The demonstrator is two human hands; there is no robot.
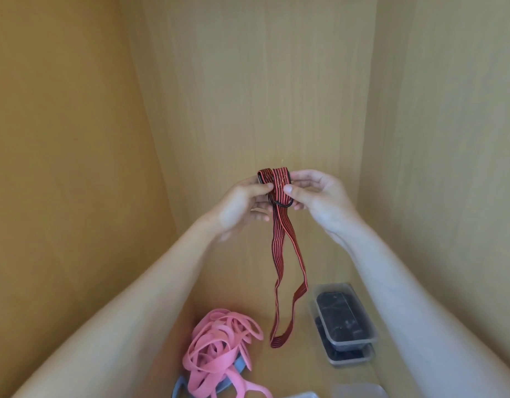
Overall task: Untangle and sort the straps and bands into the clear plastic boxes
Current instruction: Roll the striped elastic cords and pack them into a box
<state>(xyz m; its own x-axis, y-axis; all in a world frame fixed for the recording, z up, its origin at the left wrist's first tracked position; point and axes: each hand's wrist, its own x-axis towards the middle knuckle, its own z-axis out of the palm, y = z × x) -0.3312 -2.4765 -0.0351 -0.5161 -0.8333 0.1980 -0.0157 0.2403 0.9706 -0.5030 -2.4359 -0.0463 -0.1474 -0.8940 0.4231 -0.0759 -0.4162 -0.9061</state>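
Red-and-black strap point(280, 248) is hanging straight down.
Left hand point(243, 206) and right hand point(317, 196) are pinching its top; clear plastic boxes point(360, 338) are lying below-right.

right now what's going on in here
A person holds a red-and-black strap up in front of a wooden wall, the left hand and right hand pinching its top end by the dark ring. Its long loop hangs free. Below, pink bands lie in a tangle, not yet sorted, and two stacked clear boxes with dark things inside sit to their right.
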